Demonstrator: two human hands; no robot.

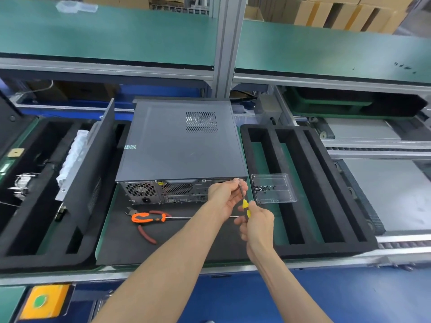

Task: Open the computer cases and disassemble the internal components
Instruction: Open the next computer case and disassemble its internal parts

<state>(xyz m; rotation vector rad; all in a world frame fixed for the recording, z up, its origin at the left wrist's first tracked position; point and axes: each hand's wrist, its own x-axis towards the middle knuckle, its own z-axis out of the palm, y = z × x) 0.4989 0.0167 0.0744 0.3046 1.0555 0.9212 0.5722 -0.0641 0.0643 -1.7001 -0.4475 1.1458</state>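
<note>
My right hand grips yellow screwdriver; shaft runs up and far to screw at computer case rear top-right corner. My left hand pinches shaft, nearer case.

One computer case sits on the bench, with two slotted foam trays flanking it, one on each side. Before the case lie one orange-handled screwdriver and one pair of red-handled cutters. To its right stands one clear screw tray, and two hands share one yellow-handled screwdriver.
</note>
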